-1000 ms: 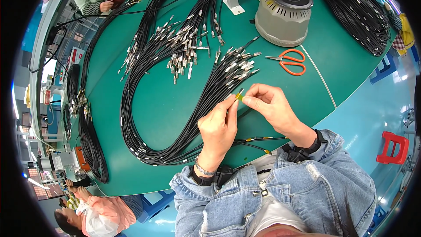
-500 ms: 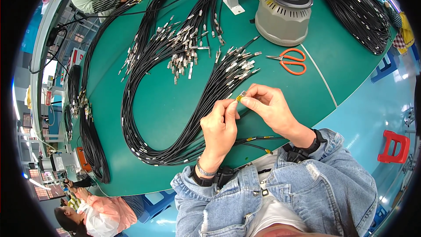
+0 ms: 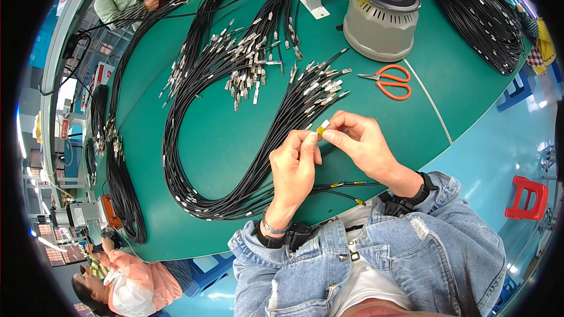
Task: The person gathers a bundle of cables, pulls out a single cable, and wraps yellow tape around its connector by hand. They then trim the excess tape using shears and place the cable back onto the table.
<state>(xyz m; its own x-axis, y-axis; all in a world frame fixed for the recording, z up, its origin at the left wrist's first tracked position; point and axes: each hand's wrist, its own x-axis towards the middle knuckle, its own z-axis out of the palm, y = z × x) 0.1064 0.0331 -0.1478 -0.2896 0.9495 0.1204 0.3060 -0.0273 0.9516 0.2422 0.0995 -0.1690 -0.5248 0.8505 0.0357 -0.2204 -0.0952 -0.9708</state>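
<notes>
The left hand [image 3: 295,164] and the right hand [image 3: 364,147] are close together, the fingertips of both pinched on one small yellow-banded cable connector [image 3: 322,128], which is between them, raised over the green table [image 3: 229,135]. Its pale end points up and away from the person; the lower part is covered by the fingers, so I cannot tell how its cable runs there. I judge this piece to be very light, with a hard and rather smooth end, and the yellow band seems to be a thin, soft wrapping, maybe a little sticky. A good place to take hold is the firm body just below the pale end, with only thumb and forefinger, while the other hand steadies the cable side; the tip itself looks small and could be bent or slip away if it is squeezed too hard. Near the body, other yellow-banded cable ends [image 3: 359,202] lie close to the table edge. The big black cable bundle [image 3: 170,164] curves on the left; I think that one cable is flexible and springy, but the whole bundle would be heavy and should be supported along its curve, not pulled by the connectors. Beyond the right hand lie orange-handled scissors [image 3: 393,84], near a grey round machine [image 3: 378,30].
</notes>
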